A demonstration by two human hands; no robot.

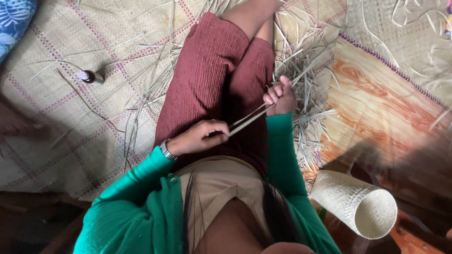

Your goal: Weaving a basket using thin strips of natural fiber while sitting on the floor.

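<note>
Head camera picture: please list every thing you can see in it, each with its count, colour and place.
straw strip: one, pale tan, stretched between both hands above the lap.
loose straw: a heap, count cannot be told, pale tan, on the mat right of the legs and scattered to the left.
woven mat: one, beige with purple lines, on the floor under the person.
patterned floor sheet: one, orange wood-grain, at right.
rolled woven piece: one, cream, lower right, open end toward the camera.
small bottle: one, dark, on the mat at left.
blue patterned cloth: one, top left corner.
wristwatch: one, silver, left wrist.
left hand: pinches the strip's near end.
right hand: grips the strip's far end.
</note>
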